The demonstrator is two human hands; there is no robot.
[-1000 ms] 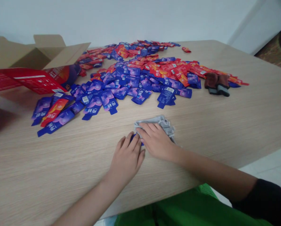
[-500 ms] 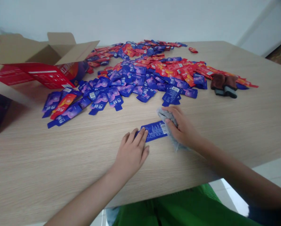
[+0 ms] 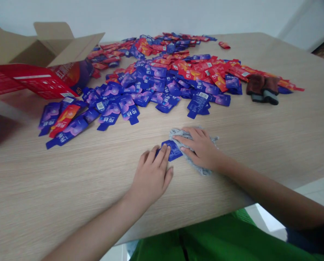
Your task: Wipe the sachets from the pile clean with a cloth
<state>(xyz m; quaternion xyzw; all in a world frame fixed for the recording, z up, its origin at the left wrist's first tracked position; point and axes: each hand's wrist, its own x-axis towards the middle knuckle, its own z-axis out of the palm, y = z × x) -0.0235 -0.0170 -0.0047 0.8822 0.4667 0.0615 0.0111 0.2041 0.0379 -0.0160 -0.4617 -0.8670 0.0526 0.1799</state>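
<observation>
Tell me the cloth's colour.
The cloth under the right hand is light grey, best seen in the head view.

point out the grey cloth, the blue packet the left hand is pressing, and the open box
Grey cloth [image 3: 179, 133]: head view, on its upper left part.
Blue packet [image 3: 176, 152]: head view, on its uncovered printed face.
Open box [image 3: 43, 84]: head view, on its red side.
</observation>
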